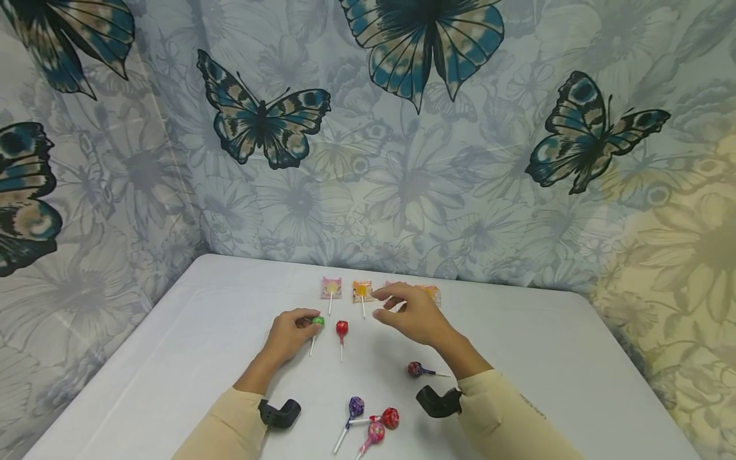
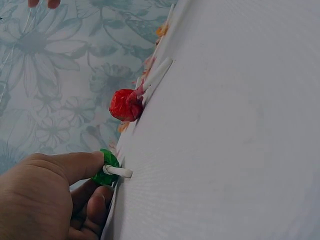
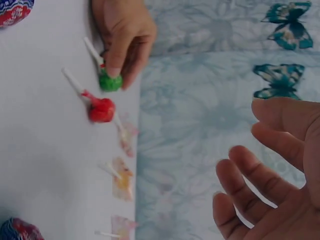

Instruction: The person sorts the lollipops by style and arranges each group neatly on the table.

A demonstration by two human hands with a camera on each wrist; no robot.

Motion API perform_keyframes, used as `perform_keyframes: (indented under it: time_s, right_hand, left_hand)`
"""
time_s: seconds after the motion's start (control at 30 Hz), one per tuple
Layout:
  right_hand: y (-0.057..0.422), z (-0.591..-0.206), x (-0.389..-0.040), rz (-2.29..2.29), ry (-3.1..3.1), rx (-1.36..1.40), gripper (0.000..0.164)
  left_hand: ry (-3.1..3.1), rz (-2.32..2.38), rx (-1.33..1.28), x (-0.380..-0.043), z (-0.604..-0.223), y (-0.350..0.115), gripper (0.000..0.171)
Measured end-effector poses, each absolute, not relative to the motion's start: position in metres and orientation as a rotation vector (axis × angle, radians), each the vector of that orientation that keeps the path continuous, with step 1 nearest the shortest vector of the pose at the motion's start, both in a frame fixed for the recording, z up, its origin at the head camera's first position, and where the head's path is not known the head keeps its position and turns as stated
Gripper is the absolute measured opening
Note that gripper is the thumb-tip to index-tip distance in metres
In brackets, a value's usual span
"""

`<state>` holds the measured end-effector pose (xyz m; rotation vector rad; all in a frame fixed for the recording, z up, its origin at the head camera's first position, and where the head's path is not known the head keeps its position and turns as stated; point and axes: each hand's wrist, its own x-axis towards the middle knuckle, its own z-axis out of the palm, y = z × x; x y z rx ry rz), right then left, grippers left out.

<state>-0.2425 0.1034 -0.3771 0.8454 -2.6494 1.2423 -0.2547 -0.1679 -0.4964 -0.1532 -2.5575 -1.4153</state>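
In the head view my left hand (image 1: pixel 289 333) pinches the green-wrapped ball of a lollipop (image 1: pixel 318 321) between thumb and fingers. Its white stick points toward me, and the left wrist view shows the thumb on the green wrapper (image 2: pixel 111 168). Just right of it lies a red lollipop (image 1: pixel 342 328), stick toward me. My right hand (image 1: pixel 416 313) hovers over the table with its fingers loosely bent and parted, holding nothing. Beyond it is a row of flat, clear-wrapped lollipops, among them a pink one (image 1: pixel 331 287) and an orange one (image 1: pixel 362 291); the hand partly covers the others.
A dark red-and-blue lollipop (image 1: pixel 415 369) lies by my right forearm. Closer to me, a purple lollipop (image 1: pixel 356 406), a red one (image 1: pixel 390 418) and a pink one (image 1: pixel 375 432) lie with sticks crossing. Butterfly-printed cloth (image 1: pixel 368 191) hangs behind the white table (image 1: pixel 517 358).
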Motion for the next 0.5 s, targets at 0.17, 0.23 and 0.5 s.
perform_keyframes:
  time_s: [0.17, 0.23, 0.5]
  right_hand:
    - [0.121, -0.369, -0.228, 1.271, -2.577, 0.865, 0.030]
    - [0.126, -0.368, -0.223, 1.276, -2.557, 0.869, 0.031]
    - [0.146, -0.362, -0.200, 1.341, -2.501, 0.893, 0.033]
  left_hand:
    - [-2.564, -1.424, -0.152, -0.255, -0.497, -0.169, 0.025]
    - [-2.567, -1.423, -0.146, -0.255, -0.498, -0.169, 0.025]
    - [-2.572, -1.437, -0.144, -0.255, -0.498, -0.168, 0.025]
